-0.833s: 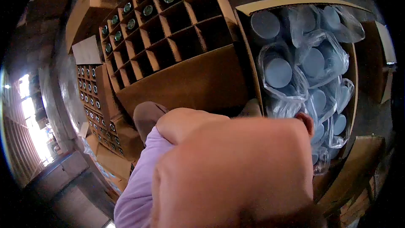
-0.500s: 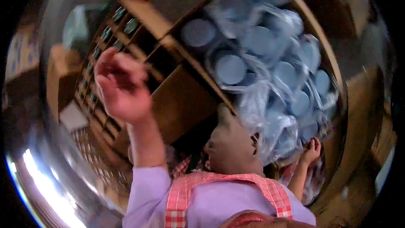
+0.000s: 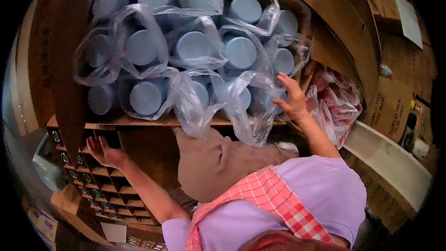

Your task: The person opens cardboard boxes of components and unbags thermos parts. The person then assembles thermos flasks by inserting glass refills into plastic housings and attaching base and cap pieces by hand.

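A large cardboard box (image 3: 179, 122) holds several containers with round pale blue tops (image 3: 242, 52), many wrapped in clear plastic bags (image 3: 195, 111). At the right front corner of this box is my right hand (image 3: 293, 97), its thumb and fingers apart beside a bagged container; whether it touches the plastic I cannot tell. Lower left, my left hand (image 3: 106, 153) is over a divided cardboard box (image 3: 109, 187), fingers stretched out and nothing in them. Several of its compartments hold small dark pieces with shiny greenish ends (image 3: 87, 177), perhaps glassware.
Right of the large box lies a clear bag with reddish contents (image 3: 337, 104). Raised cardboard flaps stand at the left (image 3: 69, 65) and upper right (image 3: 334, 14). Printed cartons (image 3: 388, 107) and a pale ledge (image 3: 390, 165) are at far right.
My view has turned, bringing the large box across the top. My left hand has lowered from a raised position to the divided box. My right hand has moved forward along the large box.
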Tool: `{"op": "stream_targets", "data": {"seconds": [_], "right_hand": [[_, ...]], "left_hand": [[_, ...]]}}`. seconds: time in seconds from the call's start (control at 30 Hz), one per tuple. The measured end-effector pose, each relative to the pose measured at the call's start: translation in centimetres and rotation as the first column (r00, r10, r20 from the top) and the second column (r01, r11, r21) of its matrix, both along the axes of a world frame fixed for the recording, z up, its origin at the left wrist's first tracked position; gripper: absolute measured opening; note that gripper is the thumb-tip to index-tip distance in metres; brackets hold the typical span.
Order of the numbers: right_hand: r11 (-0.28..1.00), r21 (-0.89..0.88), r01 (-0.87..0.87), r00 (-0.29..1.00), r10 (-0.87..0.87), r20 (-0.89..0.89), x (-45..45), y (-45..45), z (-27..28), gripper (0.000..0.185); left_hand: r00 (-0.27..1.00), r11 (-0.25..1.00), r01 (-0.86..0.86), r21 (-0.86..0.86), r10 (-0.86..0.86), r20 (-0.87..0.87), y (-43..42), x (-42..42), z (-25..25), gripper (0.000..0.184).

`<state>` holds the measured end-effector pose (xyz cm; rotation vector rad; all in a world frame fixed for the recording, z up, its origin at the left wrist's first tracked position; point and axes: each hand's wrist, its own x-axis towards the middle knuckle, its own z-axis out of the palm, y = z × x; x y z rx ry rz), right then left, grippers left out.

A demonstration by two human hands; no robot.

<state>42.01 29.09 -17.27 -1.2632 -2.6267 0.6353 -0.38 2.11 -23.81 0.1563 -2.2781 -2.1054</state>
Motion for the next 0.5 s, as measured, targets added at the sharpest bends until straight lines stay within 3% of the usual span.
{"op": "stream_targets", "data": {"seconds": [0.03,0.13,0.17,0.23,0.3,0.4,0.43,0.5], "right_hand": [[1.000,0.021,-0.021,0.992,0.019,0.121,0.9,-0.6,-0.3,0.052],[0.983,-0.066,0.173,0.873,-0.122,0.473,5.1,-2.3,-2.1,0.043],[0.990,0.018,0.140,0.949,-0.139,0.282,7.8,-2.1,-4.6,0.024],[0.901,-0.285,0.327,0.945,-0.311,0.101,7.1,-1.1,-3.5,0.013],[0.721,-0.569,0.396,0.827,-0.549,-0.120,6.1,-1.0,-1.9,0.007],[0.562,-0.781,0.272,0.607,-0.730,-0.315,4.8,-0.7,0.8,0.007],[0.472,-0.862,0.184,0.557,-0.772,-0.304,4.4,-0.5,2.1,0.006],[0.505,-0.831,0.233,0.646,-0.719,-0.255,5.4,0.4,2.3,0.008]], "left_hand": [[1.000,0.998,0.010,-0.064,-0.009,0.026,0.1,0.4,-0.2,0.038],[0.995,0.980,0.099,-0.175,-0.098,0.013,-0.8,1.0,-2.5,0.038],[0.993,0.976,0.122,-0.179,-0.119,0.023,-0.6,1.2,-2.7,0.038],[0.983,0.951,0.184,-0.247,-0.180,0.040,0.0,1.3,-2.5,0.037],[0.964,0.894,0.262,-0.364,-0.257,0.063,1.0,1.6,-1.4,0.037],[0.859,0.832,0.468,-0.298,-0.507,-0.067,3.9,3.9,2.2,0.037],[0.749,0.734,0.570,-0.370,-0.649,-0.132,4.7,4.5,3.1,0.039],[0.426,0.460,0.731,-0.504,-0.885,-0.190,6.6,5.1,4.1,0.047]]}}
